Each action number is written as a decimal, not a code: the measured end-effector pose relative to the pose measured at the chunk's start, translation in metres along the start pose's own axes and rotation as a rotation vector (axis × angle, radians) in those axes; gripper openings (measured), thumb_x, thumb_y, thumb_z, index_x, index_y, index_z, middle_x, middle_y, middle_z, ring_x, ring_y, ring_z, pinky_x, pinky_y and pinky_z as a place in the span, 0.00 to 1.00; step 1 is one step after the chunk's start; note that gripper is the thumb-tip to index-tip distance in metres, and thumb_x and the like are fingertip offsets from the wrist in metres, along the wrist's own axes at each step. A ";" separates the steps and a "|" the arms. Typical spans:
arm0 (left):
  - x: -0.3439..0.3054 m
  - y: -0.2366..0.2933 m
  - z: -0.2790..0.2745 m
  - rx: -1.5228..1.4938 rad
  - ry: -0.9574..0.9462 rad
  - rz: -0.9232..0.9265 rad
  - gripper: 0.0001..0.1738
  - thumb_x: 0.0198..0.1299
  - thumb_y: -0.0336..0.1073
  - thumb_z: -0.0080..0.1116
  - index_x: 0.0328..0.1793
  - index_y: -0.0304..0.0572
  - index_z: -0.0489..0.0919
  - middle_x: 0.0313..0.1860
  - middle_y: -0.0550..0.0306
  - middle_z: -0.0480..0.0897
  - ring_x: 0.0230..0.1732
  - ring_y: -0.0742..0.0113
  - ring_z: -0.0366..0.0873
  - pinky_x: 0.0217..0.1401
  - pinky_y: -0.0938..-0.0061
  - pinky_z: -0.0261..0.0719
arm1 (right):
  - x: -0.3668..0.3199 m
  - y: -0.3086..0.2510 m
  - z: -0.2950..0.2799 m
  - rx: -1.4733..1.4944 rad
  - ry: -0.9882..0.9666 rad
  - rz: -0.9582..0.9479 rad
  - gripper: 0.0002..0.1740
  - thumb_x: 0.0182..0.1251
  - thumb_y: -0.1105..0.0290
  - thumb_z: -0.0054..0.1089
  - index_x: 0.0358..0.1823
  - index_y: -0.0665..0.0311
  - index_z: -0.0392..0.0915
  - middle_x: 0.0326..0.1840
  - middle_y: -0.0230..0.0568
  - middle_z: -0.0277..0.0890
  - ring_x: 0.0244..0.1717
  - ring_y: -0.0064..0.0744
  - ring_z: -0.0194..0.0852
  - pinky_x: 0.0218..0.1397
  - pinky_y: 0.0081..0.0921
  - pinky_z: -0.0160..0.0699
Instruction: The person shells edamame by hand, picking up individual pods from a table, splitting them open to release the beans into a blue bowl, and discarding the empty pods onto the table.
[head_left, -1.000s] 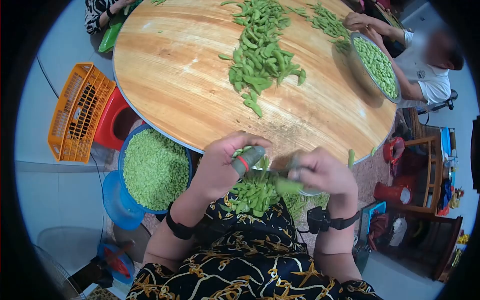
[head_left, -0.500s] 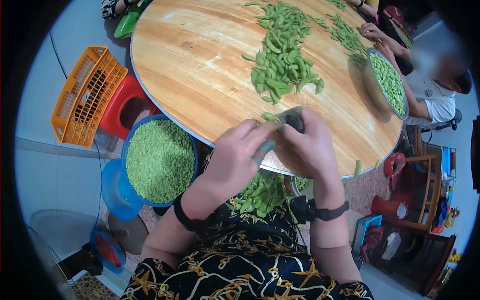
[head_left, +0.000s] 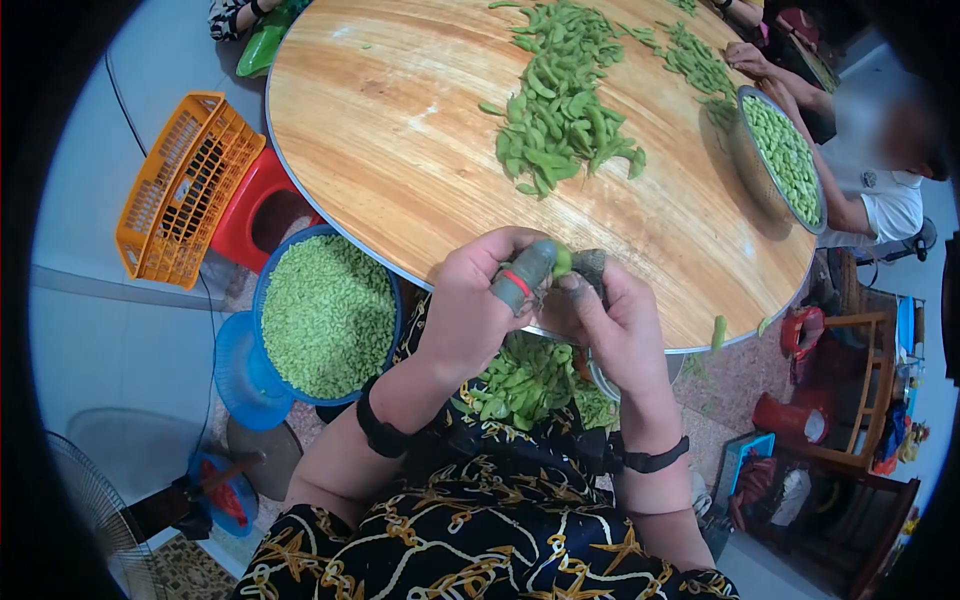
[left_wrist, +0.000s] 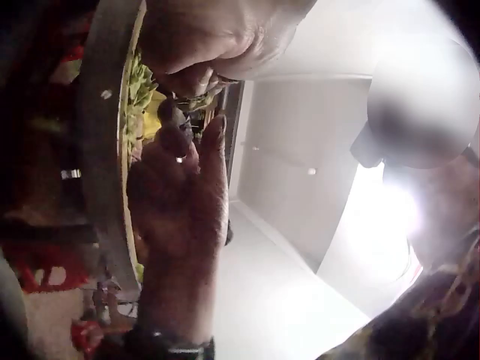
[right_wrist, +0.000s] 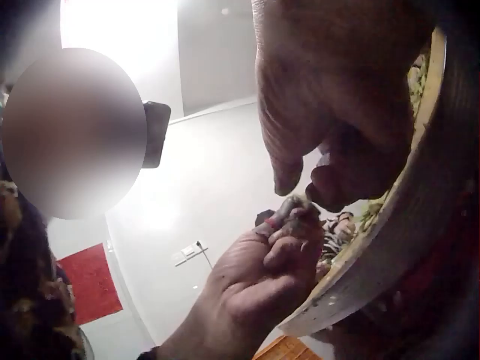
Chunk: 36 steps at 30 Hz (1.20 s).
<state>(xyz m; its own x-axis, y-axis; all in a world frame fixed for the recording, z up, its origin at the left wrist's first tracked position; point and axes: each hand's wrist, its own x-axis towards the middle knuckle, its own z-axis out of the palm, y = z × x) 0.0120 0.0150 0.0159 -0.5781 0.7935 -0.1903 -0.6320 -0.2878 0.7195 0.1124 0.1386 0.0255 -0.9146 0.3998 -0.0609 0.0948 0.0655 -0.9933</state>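
Note:
Over the near edge of the round wooden table [head_left: 400, 170], my left hand [head_left: 480, 300] pinches a green pod [head_left: 562, 258]; its thumb has a grey-green cover with a red band. My right hand [head_left: 625, 325] meets the pod from the other side, thumb and covered finger on it. In the right wrist view the left hand [right_wrist: 262, 285] has its fingers curled, close to the fingertips of the right hand [right_wrist: 345, 97]. The left wrist view shows the right hand [left_wrist: 180, 217] in shadow; the pod cannot be made out there. Pods [head_left: 525, 380] lie in the lap below.
A pod pile [head_left: 565, 110] lies mid-table. At the right stands a colander of beans [head_left: 780, 160] beside a seated person [head_left: 880, 150]. To the left are a blue basin of shelled beans [head_left: 330, 315], a red stool [head_left: 245, 215] and an orange crate [head_left: 185, 190].
Both hands worked lower over the lap a second ago, then reached onto the table; now they are drawn back slightly towards the body, with a pod between them.

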 end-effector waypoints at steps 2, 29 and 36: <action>0.002 -0.004 0.005 0.208 0.036 0.099 0.07 0.59 0.29 0.56 0.43 0.35 0.77 0.29 0.67 0.74 0.34 0.79 0.72 0.37 0.85 0.71 | -0.002 -0.004 -0.003 -0.051 0.013 0.065 0.07 0.65 0.71 0.54 0.38 0.68 0.72 0.26 0.28 0.70 0.26 0.12 0.62 0.29 0.13 0.63; -0.004 -0.004 -0.006 -0.126 -0.129 -0.036 0.04 0.60 0.30 0.53 0.40 0.41 0.74 0.30 0.65 0.75 0.25 0.83 0.68 0.26 0.88 0.64 | -0.005 -0.012 -0.005 0.882 -0.277 0.431 0.09 0.73 0.68 0.40 0.39 0.64 0.68 0.21 0.27 0.64 0.14 0.11 0.49 0.16 0.09 0.48; 0.003 -0.008 -0.001 0.724 0.116 0.375 0.09 0.51 0.29 0.64 0.36 0.36 0.76 0.26 0.61 0.77 0.30 0.76 0.73 0.36 0.80 0.73 | -0.002 -0.002 0.006 -0.161 -0.041 -0.125 0.07 0.67 0.73 0.44 0.37 0.66 0.72 0.21 0.28 0.69 0.20 0.16 0.63 0.24 0.14 0.61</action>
<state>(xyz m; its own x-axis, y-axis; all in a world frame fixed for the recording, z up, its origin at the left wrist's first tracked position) 0.0149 0.0197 0.0087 -0.7592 0.6416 0.1090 0.0799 -0.0743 0.9940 0.1121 0.1325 0.0273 -0.9380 0.3424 0.0549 0.0380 0.2589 -0.9652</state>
